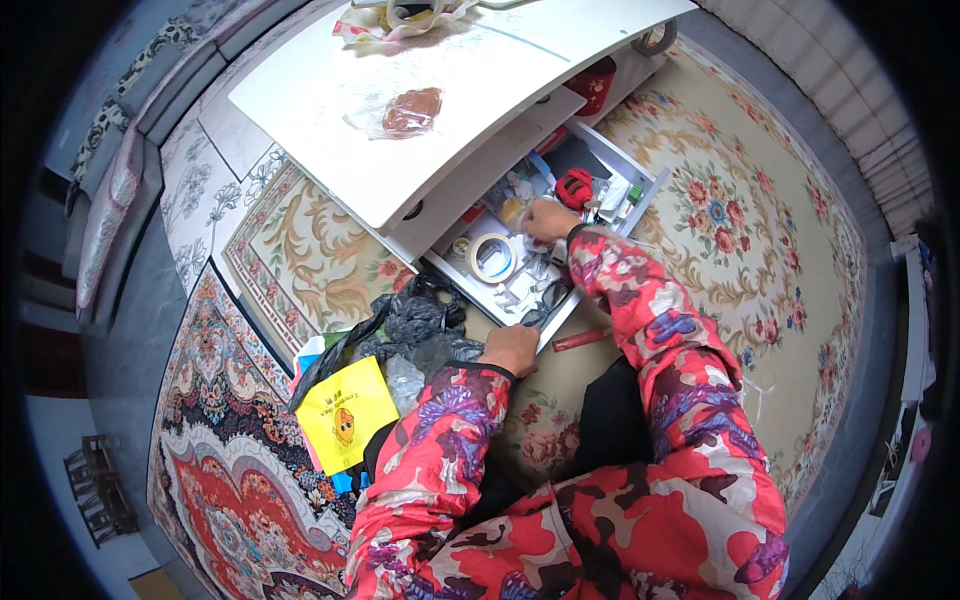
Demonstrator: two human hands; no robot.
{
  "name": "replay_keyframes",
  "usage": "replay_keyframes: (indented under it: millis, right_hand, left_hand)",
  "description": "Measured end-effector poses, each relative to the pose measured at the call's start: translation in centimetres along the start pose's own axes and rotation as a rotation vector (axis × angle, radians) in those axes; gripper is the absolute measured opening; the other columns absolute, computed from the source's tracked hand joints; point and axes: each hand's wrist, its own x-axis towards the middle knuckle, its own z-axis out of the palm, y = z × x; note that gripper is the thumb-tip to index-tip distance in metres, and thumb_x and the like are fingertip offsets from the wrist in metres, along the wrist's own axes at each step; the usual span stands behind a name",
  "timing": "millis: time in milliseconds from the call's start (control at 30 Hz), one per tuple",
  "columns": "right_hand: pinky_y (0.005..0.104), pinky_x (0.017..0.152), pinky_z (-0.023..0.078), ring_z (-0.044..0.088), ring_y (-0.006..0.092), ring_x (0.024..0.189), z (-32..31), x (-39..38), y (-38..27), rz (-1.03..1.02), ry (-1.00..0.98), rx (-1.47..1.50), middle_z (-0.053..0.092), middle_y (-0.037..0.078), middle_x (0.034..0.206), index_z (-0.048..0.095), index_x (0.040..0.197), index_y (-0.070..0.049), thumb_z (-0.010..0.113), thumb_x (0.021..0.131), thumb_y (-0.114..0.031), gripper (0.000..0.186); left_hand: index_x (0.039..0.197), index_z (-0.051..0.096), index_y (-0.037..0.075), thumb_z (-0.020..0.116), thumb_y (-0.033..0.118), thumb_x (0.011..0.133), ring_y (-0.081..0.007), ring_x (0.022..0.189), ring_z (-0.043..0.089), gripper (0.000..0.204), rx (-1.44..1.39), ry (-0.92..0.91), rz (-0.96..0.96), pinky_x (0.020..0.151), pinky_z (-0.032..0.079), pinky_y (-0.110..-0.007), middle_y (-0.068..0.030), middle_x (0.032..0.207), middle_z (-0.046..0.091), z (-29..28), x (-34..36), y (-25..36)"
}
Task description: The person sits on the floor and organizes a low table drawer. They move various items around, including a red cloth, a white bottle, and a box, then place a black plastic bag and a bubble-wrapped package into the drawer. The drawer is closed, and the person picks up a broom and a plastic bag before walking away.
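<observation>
A white drawer [462, 283] stands pulled out from under the table, filled with small odds and ends. My right hand [548, 222] reaches down among them, fingers bent and partly hidden; what they hold, if anything, I cannot make out. Beside it lie a red tape measure [574, 188] and, to the left, a roll of masking tape [477, 260]. At the near corner of the drawer, my left hand [511, 350] is closed over the rim. A dark round item [554, 294] sits inside, close to that corner. On the carpet just outside lies a red stick-like object [582, 340].
Above the drawer is the white tabletop [330, 150], bearing a brown patch in clear plastic [412, 112]. Black plastic bags [425, 315] and a yellow packet [346, 414] lie left of my left arm. Patterned carpets [715, 215] cover the floor.
</observation>
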Motion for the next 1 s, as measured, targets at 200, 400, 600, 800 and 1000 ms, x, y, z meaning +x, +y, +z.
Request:
replay_keyframes:
  millis: [200,400,600,800,1000]
  right_hand:
    - [0.0271,0.057,0.053,0.066,0.0118,0.063,-9.4,-3.4,5.4,0.011,0.363,0.481,0.069,0.008,0.077,0.068,0.096,0.000,0.058,0.085,-0.021,0.027]
    - [0.0237,0.046,0.049,0.064,0.0130,0.058,-10.0,-10.7,15.6,0.360,0.750,0.938,0.067,0.008,0.084,0.063,0.105,-0.002,0.056,0.088,-0.023,0.027]
    - [0.0285,0.041,0.044,0.058,0.0148,0.049,-2.0,-21.4,31.8,0.755,0.913,1.039,0.063,0.008,0.064,0.065,0.077,0.000,0.057,0.083,-0.028,0.029]
    - [0.0384,0.062,0.051,0.067,0.0218,0.070,8.9,-32.0,42.9,0.957,0.581,-0.230,0.067,0.012,0.071,0.071,0.073,-0.008,0.052,0.082,-0.031,0.031]
    - [0.0389,0.068,0.052,0.066,0.0283,0.076,14.6,-31.4,37.4,0.803,0.892,0.253,0.068,0.014,0.081,0.068,0.089,-0.008,0.059,0.077,-0.017,0.017]
  left_hand:
    - [0.092,0.066,0.007,0.067,0.025,0.073,-0.0313,0.077,0.067,0.027,0.069,0.178,-0.032,0.068,0.053,-0.041,-0.0146,0.082,0.067,0.6,0.1,1.1]
    - [0.104,0.060,0.007,0.063,0.012,0.070,-0.0272,0.081,0.067,0.035,0.064,0.366,-0.253,0.067,0.053,-0.038,-0.0123,0.094,0.064,-0.7,-0.3,-0.3]
    - [0.097,0.055,0.009,0.064,0.009,0.068,-0.0355,0.075,0.062,0.030,-0.045,0.980,-0.391,0.060,0.049,-0.047,-0.0146,0.091,0.059,0.0,0.1,-4.8]
    - [0.073,0.056,0.010,0.061,0.012,0.074,-0.0364,0.066,0.061,0.005,-0.002,1.257,-0.679,0.056,0.044,-0.049,-0.0135,0.068,0.061,-2.1,0.4,-8.2]
    - [0.070,0.048,0.003,0.057,0.009,0.073,-0.0344,0.057,0.053,0.011,-0.173,1.238,-0.486,0.056,0.042,-0.040,-0.0137,0.060,0.054,-4.2,0.5,-6.4]
